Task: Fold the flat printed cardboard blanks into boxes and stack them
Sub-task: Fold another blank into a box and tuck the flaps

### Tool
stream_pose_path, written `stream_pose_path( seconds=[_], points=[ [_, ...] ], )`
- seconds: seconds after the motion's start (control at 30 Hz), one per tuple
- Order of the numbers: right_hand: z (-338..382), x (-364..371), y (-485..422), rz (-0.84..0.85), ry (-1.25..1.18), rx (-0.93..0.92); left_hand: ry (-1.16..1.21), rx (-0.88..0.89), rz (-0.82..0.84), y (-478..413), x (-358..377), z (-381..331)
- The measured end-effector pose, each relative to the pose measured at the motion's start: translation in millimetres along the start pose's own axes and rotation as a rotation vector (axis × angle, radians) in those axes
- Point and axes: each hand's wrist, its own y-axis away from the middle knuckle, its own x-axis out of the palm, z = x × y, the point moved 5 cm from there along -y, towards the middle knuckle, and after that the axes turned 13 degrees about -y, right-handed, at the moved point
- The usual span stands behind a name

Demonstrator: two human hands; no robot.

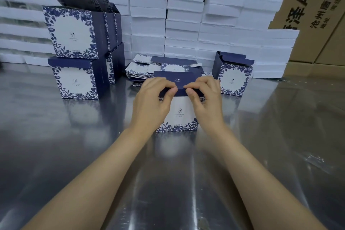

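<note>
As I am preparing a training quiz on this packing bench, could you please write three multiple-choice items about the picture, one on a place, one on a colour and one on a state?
1. Where does the pile of flat blanks lie relative to the box being folded?
A. on top of it
B. just behind it
C. in front of it, nearer the person

2. What colour is the lid flap that the left hand and right hand pinch?
A. dark blue
B. red
C. green

3. How is the top of the lone box at the right?
A. taped shut
B. crushed flat
C. open, flaps standing up

Answers: 1 B, the blanks show past the box's far edge; 2 A, the flap being pinched is dark blue; 3 C, its blue flaps stand above the walls.
</note>
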Motion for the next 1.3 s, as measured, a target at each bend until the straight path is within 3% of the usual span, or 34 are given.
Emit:
stream_pose_path(
  seconds=[0.17,0.4,0.63,0.87,1.07,1.3],
  points=[
    [1.3,0.6,-1.8,0.003,-0.043,0.024,0.072,-0.078,0.001,-4.9,-1.7,5.2],
    [-14.4,-13.1,-2.3,-0.05,-0.105,0.095,0.327,-0.132,0.15,-7.2,-3.6,20.6],
    [-19.6,-29.9,5.2,-0.267,-0.022,0.01,0.42,-0.155,0.199,9.6,28.6,3.2],
    [-55.9,-87.9,9.8,-0.612,0.011,0.117,0.37,-0.059,0.107,7.0,105.2,-61.4],
    [-86.1,-111.2,11.5,-0.74,0.088,0.175,0.328,0.003,0.075,-0.2,163.9,-100.0],
    [-133.9,-116.4,-11.5,-0.655,0.183,0.252,0.338,0.02,0.179,-23.3,209.3,-87.9]
  ],
)
